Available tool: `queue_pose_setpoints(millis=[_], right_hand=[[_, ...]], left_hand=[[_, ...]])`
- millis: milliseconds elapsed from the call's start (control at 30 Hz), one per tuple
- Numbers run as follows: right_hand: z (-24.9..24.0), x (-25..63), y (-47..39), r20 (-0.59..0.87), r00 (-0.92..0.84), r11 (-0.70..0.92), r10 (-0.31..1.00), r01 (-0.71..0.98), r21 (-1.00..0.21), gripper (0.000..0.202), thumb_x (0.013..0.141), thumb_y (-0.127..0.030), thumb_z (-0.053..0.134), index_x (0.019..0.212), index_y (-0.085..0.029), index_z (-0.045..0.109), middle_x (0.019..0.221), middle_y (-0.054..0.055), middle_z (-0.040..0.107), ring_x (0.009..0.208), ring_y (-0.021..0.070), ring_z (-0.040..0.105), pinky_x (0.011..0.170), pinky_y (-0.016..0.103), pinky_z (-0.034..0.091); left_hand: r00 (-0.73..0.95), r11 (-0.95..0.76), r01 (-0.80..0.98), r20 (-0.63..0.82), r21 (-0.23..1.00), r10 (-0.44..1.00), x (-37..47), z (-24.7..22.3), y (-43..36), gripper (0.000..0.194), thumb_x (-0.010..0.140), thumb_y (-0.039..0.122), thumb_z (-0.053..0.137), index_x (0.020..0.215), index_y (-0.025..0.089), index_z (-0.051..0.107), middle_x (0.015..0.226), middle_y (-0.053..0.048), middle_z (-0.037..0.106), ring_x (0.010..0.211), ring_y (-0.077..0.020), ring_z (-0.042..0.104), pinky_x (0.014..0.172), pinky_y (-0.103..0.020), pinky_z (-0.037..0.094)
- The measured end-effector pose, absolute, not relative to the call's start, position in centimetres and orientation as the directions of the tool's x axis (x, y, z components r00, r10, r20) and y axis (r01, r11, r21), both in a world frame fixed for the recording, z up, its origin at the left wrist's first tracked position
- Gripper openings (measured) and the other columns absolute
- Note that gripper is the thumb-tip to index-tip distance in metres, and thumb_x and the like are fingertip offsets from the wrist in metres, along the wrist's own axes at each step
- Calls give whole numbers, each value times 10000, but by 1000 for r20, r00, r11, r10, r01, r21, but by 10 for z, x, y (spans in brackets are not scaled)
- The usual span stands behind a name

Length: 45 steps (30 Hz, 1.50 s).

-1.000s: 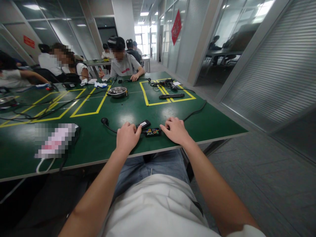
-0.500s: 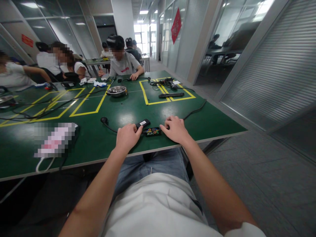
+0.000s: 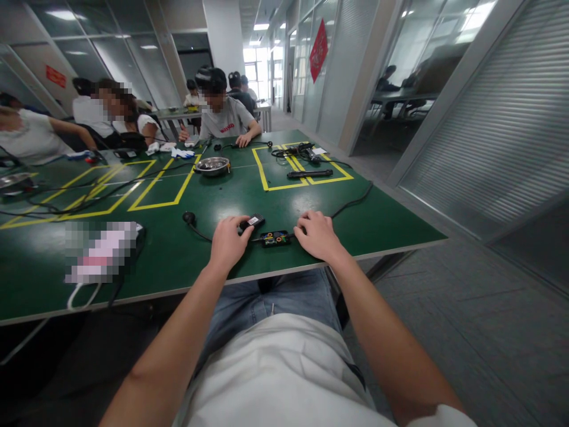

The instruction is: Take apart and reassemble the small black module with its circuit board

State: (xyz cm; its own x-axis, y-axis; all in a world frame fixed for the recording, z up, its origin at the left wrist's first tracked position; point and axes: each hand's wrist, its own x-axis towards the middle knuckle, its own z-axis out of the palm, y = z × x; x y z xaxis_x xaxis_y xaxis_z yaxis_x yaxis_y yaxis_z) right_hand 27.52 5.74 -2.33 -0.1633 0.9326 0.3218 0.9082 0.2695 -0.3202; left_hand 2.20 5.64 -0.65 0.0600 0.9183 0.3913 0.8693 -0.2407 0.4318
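My left hand (image 3: 229,240) is closed on a black plastic cover (image 3: 254,221) with a white label, thumb at its near edge. Just right of it, an open black case with a circuit board (image 3: 275,238) lies near the table's front edge, coloured round parts showing inside. My right hand (image 3: 316,233) is at the case's right end, fingers curled around the black cable (image 3: 351,203), whose end there is partly hidden. On the left side, a cord with a black plug (image 3: 189,217) runs under my left hand.
On the green table (image 3: 222,261) are a metal bowl (image 3: 213,166), a black bar (image 3: 310,174), and coiled cables (image 3: 287,153) inside yellow tape lines. A pale pouch-like thing (image 3: 106,252), blurred out, lies at left. A co-worker (image 3: 226,118) sits across the table.
My left hand has shifted the black cover slightly left, away from the case. My right hand has moved slightly right, its thumb now farther from the circuit board.
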Motion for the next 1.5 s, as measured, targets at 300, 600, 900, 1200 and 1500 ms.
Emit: queue_pose_setpoints(millis=[300, 600, 900, 1200, 1500], right_hand=[[-22, 275, 58, 287, -174, 262, 942, 917, -302, 305, 1060, -308, 510, 901, -232, 760, 1249, 130, 704, 1172, 314, 574, 1040, 491, 444], [-23, 274, 57, 296, -179, 265, 938, 923, -280, 321, 1065, -314, 499, 934, -226, 778, 1258, 130, 697, 1170, 312, 570, 1032, 485, 442], [-22, 275, 56, 284, -178, 258, 942, 925, -278, 322, 1069, -339, 523, 871, -221, 746, 1273, 120, 692, 1177, 301, 573, 1036, 477, 434], [-24, 273, 56, 329, -174, 267, 928, 927, -264, 404, 1075, -439, 551, 765, -225, 698, 1195, 106, 681, 1160, 288, 568, 1140, 516, 372], [-24, 271, 57, 351, -125, 253, 928, 903, -347, 449, 1031, -514, 632, 687, -226, 644, 1143, 98, 689, 1148, 292, 582, 1147, 538, 360]], left_hand=[[543, -698, 621, 445, 357, 712, 21, -12, 46, 354, 1116, 340, 537, 1353, 298, 797, 1307, -101, 771, 1173, -274, 670, 1086, -479, 538], [592, -733, 591, 436, 337, 678, 21, -15, 48, 335, 1100, 326, 588, 1363, 298, 794, 1321, -101, 763, 1161, -277, 663, 1058, -483, 551], [303, -510, 714, 446, 479, 842, 19, -12, 56, 300, 1048, 248, 619, 1294, 243, 790, 1241, -87, 795, 1168, -286, 684, 1078, -481, 539], [83, -296, 853, 449, 429, 890, 21, -13, 52, 186, 965, 308, 725, 1102, 205, 798, 1258, -129, 700, 1080, -287, 695, 1005, -451, 570], [142, -235, 940, 343, 246, 929, 26, -4, 46, 456, 1043, 487, 600, 687, 219, 698, 894, -110, 606, 946, -311, 600, 823, -423, 498]])
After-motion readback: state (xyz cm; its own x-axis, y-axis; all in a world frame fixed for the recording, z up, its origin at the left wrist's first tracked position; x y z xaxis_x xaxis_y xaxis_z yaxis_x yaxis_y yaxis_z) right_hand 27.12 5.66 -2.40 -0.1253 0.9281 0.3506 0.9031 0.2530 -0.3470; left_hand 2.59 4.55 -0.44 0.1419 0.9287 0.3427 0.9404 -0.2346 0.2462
